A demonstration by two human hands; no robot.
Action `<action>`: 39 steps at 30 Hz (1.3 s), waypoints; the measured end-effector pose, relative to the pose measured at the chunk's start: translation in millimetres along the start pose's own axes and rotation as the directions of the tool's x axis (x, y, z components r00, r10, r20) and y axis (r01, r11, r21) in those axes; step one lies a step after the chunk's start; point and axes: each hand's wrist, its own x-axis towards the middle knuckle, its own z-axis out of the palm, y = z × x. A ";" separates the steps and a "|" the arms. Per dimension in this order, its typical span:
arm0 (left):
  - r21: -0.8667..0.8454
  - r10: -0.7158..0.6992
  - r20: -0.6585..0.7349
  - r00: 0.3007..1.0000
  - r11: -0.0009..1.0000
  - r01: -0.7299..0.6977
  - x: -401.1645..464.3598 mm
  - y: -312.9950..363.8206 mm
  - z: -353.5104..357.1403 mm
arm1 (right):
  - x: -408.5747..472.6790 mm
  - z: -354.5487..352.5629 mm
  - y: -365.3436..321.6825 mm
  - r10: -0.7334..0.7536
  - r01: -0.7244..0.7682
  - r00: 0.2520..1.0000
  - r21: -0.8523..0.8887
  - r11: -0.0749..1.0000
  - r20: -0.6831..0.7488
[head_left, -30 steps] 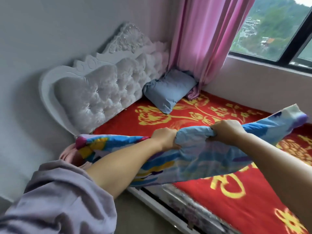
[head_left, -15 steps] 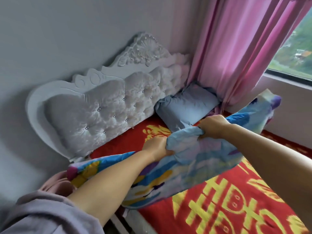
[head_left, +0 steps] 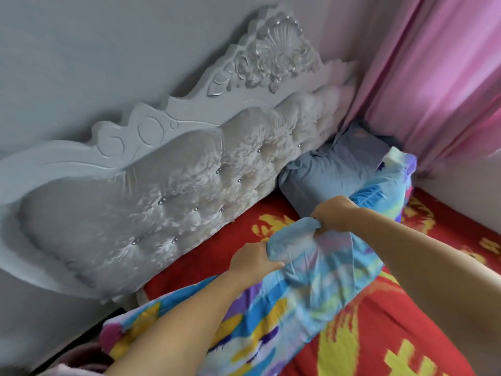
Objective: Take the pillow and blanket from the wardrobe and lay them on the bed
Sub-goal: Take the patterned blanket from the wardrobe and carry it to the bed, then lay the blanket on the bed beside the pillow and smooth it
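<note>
A folded blanket (head_left: pixel 306 289) in blue, yellow and purple stretches across the bed (head_left: pixel 379 335), which has a red cover with yellow patterns. My left hand (head_left: pixel 252 260) grips a bunched fold of the blanket near its middle. My right hand (head_left: pixel 334 214) grips the same fold a little farther toward the headboard. The blanket's far end reaches a grey-blue pillow (head_left: pixel 336 169) that lies in the bed's far corner. Its near end hangs over the bed's left edge.
A white tufted headboard (head_left: pixel 168 185) with carved trim stands against the grey wall on the left. A pink curtain (head_left: pixel 439 77) hangs at the far right, just behind the pillow. A pinkish cloth (head_left: pixel 78 356) shows at the lower left.
Both hands have carried the blanket toward the headboard and the pillow. My view has turned left and closer, so the window is out of sight.
</note>
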 end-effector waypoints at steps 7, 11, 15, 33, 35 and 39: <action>0.024 -0.156 0.049 0.987 0.988 0.155 132.6 -116.5 -26.4 | 190.5 -2.2 -30.9 -0.028 0.022 0.994 -0.064 0.998 -0.103; 0.040 -0.273 -0.011 0.962 0.961 0.273 172.3 -182.1 -21.4 | 252.7 25.0 -71.2 0.056 0.029 0.913 0.202 0.979 -0.404; 0.123 -0.266 -0.172 0.948 0.949 0.289 186.4 -223.3 0.5 | 275.9 82.0 -115.4 0.151 0.008 0.959 0.553 0.833 -0.242; 0.394 -0.223 -0.286 0.932 0.859 0.327 229.8 -192.5 54.0 | 203.9 292.3 -158.9 0.450 -0.289 0.551 0.667 -0.687 0.703; 0.349 -0.238 -0.318 0.918 0.871 0.347 237.5 -191.0 52.9 | 204.9 300.3 -153.7 0.387 -0.350 0.455 0.561 -0.750 0.802; 0.142 -0.298 -0.345 0.890 0.921 0.363 250.5 -185.8 54.1 | 196.7 300.6 -146.0 0.438 -0.275 0.400 0.562 -0.780 0.805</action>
